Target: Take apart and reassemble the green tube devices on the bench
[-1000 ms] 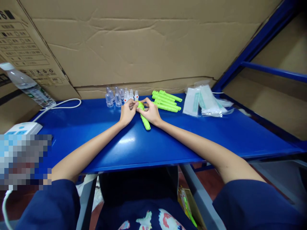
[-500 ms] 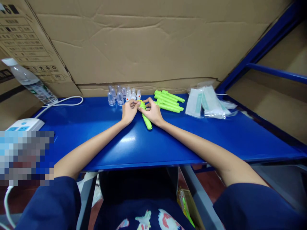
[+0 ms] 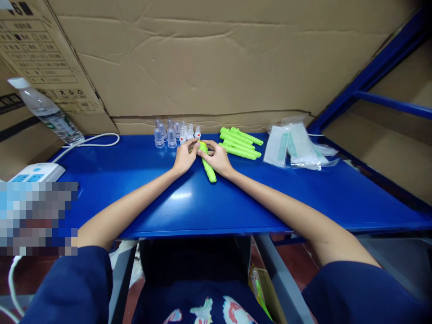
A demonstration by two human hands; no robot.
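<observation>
A bright green plastic tube tilts over the middle of the blue table, its narrow end toward me and its wide end up between my hands. From its right side, my right hand grips the tube near the top, thumb and fingers closed round it. My left hand has its fingertips pinched at the wide end, where some yellow shows; the fingers hide the detail there. Just beyond the left hand stand clear plastic caps and small white pieces with clear tips. Several more green tubes lie past the right hand.
Flat packets in clear plastic lie at the right on the blue table. A water bottle leans at the left, near a white cable and a power strip. Cardboard walls the back; a blue frame post rises at right.
Both hands stay at the top of the green tube, with small finger shifts. The whole view has moved slightly, so things appear a little further right.
</observation>
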